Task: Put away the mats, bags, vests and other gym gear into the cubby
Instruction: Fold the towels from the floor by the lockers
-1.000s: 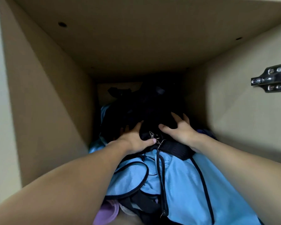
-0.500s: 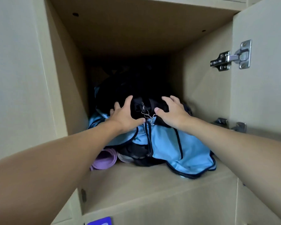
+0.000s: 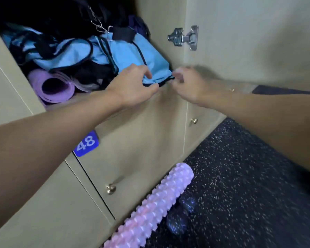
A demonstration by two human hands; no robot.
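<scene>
Light-blue black-trimmed fabric vest (image 3: 132, 54) lies in the beige cubby (image 3: 161, 18) above a rolled purple mat (image 3: 55, 88); left hand (image 3: 132, 86) pinches its hanging corner, right hand (image 3: 190, 85) blurred, grip unclear.

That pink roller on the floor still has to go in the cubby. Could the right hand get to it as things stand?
Probably yes. The roller lies in the open on the floor against the lower doors, nothing over it. But the right hand is up at the blue bag with the left hand, so it must let go and come well down.
</scene>
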